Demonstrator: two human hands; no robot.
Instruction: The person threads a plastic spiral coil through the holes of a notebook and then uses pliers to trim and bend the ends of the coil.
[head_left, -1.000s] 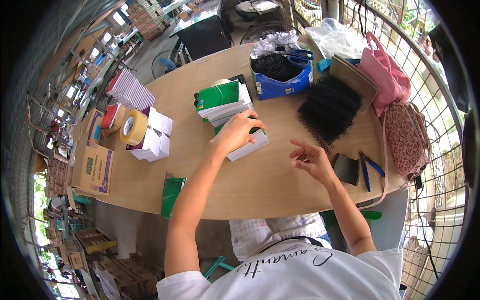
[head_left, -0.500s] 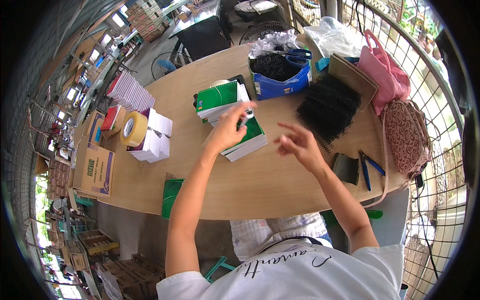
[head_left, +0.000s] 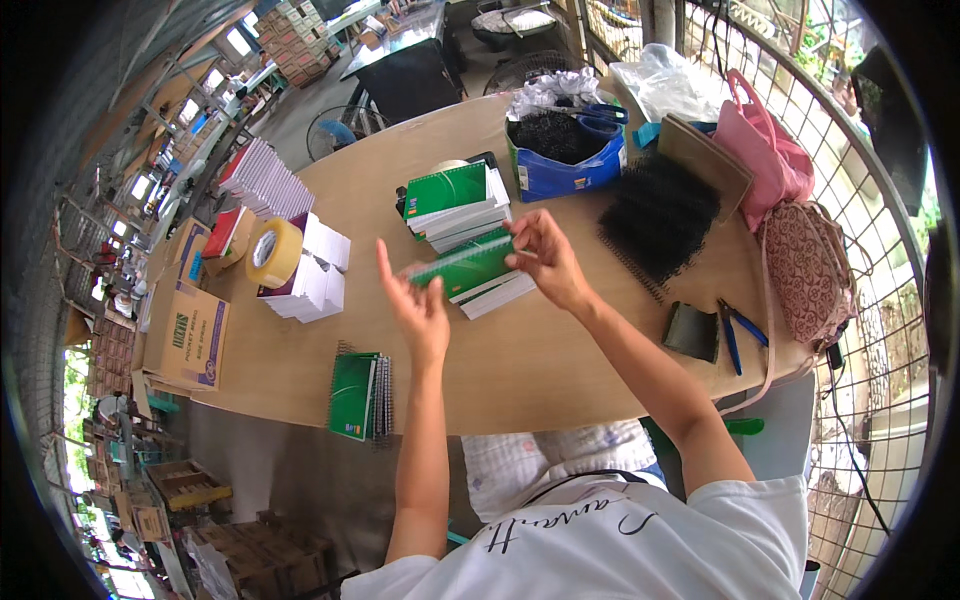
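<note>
Between my hands a green notebook (head_left: 468, 266) is held slantwise above a stack of green-covered notebooks (head_left: 497, 298). My right hand (head_left: 548, 262) pinches its right end between thumb and fingers. At the other end, my left hand (head_left: 418, 315) has its thumb against the cover and its index finger stretched upward; the fingers behind are blurred. A pale strip runs along the notebook's upper edge, too blurred to identify. Just beyond stands another green notebook pile (head_left: 447, 190). Coil-bound green notebooks (head_left: 352, 395) lie at the near table edge, left of my left forearm.
Black coils (head_left: 660, 215) lie to the right, beside a blue box (head_left: 568, 175) with scissors on top. Blue-handled pliers (head_left: 738, 335) and a dark block (head_left: 692, 332) are nearer. Left stand a tape roll (head_left: 273, 254), white paper stacks (head_left: 322, 265) and a carton (head_left: 195, 335).
My left hand has moved left and nearer; my right hand has moved left to the notebook, now held between both. More of the coil-bound notebooks at the near left edge is visible.
</note>
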